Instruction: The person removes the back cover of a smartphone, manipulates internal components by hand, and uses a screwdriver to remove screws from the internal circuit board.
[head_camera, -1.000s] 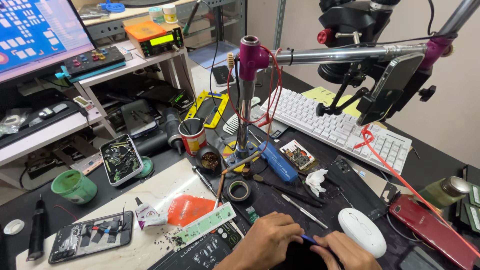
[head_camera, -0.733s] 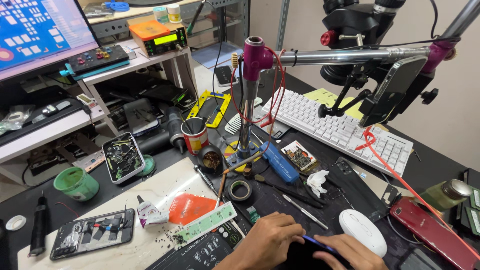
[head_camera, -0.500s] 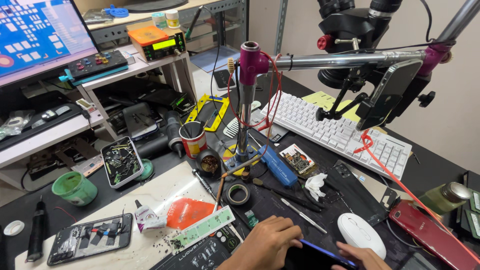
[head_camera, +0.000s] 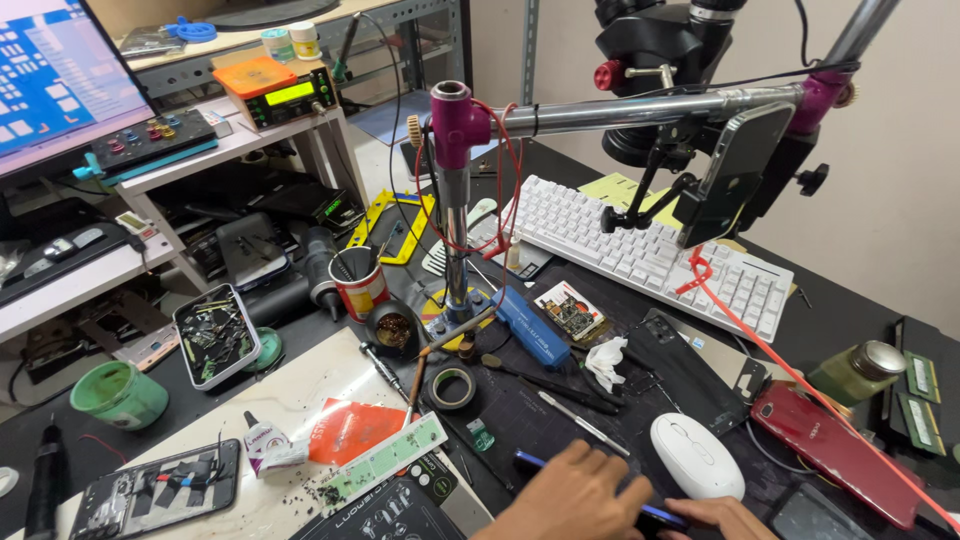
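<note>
At the near edge of the tabletop (head_camera: 860, 330) we see both hands at work on a dark phone (head_camera: 640, 512), a thin slab w/ a blue-edged side, lying flat on the black mat. The left hand (head_camera: 575, 498) lies over its left part, fingers curled down on it, pinning it; the right hand (head_camera: 722, 515) shows only partly at the frame's bottom, fingertips touching the phone's right end. We can't tell if that hand grips anything else.

Containers: a red tin cup (head_camera: 357, 280) near the tabletop's middle, upright, w/ thin tools standing in it. Just beside it a small round black pot (head_camera: 392, 330) w/ brownish stuff inside. Toward the left edge, a rounded-rect metal tray (head_camera: 215, 334) full of tiny screws and bits, tilted a little. Further left a green plastic tub (head_camera: 118, 394), open; contents not clear. At the right edge a greenish glass bottle (head_camera: 850, 372) w/ a metal cap, shut.

Other things: a glossy white mouse (head_camera: 696, 455), oval, just right of the hands. A red phone (head_camera: 838, 448) lies flat near the right edge. A roll of tape (head_camera: 452, 387), ring-shaped, sits just in front of the steel stand post (head_camera: 455, 240), which has a magenta clamp. A white keyboard (head_camera: 650, 250) lies across the far side. A crumpled white tissue (head_camera: 606, 362) lies mid-mat. At the near left corner an opened phone (head_camera: 160, 490) shows its insides.
</note>
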